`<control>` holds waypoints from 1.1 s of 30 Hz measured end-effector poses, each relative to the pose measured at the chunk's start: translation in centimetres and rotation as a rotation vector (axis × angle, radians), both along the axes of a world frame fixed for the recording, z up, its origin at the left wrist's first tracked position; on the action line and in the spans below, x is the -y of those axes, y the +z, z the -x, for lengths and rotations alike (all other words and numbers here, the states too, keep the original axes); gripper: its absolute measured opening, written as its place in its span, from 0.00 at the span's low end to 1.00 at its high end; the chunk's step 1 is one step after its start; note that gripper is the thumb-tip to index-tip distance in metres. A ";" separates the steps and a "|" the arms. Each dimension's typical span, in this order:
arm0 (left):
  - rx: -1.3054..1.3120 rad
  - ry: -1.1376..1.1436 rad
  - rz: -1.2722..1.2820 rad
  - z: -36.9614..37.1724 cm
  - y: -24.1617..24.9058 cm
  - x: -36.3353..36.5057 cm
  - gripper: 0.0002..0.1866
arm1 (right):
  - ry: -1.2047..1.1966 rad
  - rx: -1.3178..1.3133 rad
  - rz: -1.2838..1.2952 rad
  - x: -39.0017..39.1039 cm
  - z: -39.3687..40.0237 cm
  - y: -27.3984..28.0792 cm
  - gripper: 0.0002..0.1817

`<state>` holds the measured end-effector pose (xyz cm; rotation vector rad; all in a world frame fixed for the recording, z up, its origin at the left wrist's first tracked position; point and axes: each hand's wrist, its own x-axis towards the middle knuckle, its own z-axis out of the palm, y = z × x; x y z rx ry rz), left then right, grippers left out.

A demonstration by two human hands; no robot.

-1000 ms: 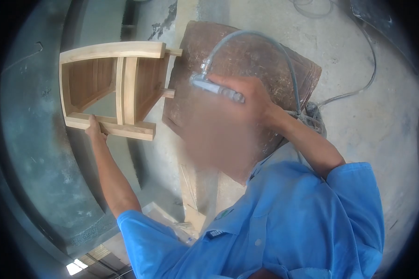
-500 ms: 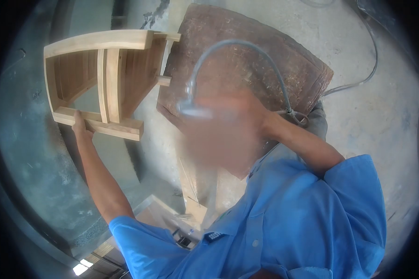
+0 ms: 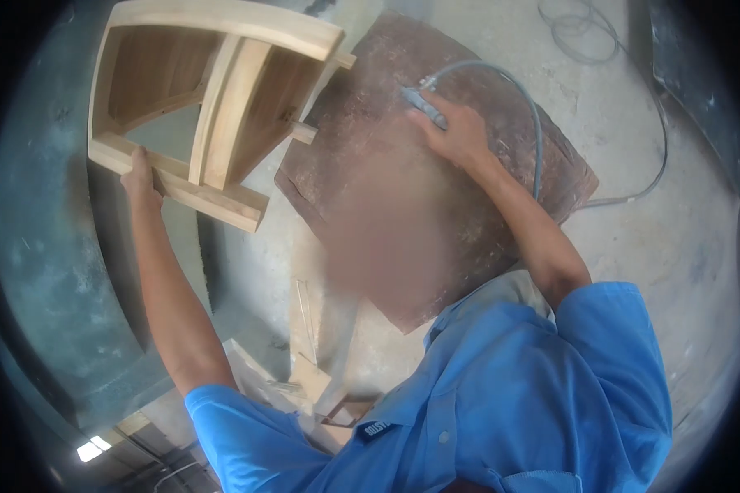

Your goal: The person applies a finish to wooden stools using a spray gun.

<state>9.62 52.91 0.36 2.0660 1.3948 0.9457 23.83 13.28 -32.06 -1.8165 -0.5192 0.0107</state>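
Note:
My left hand (image 3: 142,174) grips the lower rail of a pale wooden furniture frame (image 3: 210,202), thumb over the rail's top. The frame has slatted or panelled sides, a crossbar and short pegs jutting out at its right. My right hand (image 3: 462,138) is wrapped round a grey-blue air blow gun (image 3: 425,108), with a thin hose (image 3: 536,127) curving from its far end back past my forearm. The gun is over a worn brown board (image 3: 362,144), apart from the frame. A blurred patch hides the board's near middle.
A grey-green curved surface (image 3: 41,214) runs down the left. Wood offcuts (image 3: 308,380) lie low, near my left sleeve. More hose lies coiled (image 3: 588,49) on the concrete floor at the upper right, beside a dark panel (image 3: 699,90).
My right hand has moved the air blow gun away from my body, up and right in view. The frame, still in my left hand, appears higher, slightly right and more tilted.

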 end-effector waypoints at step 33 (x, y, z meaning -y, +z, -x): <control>0.182 0.052 -0.171 -2.4 2.5 11.1 0.30 | 0.341 0.234 0.061 6.2 -20.4 31.3 0.18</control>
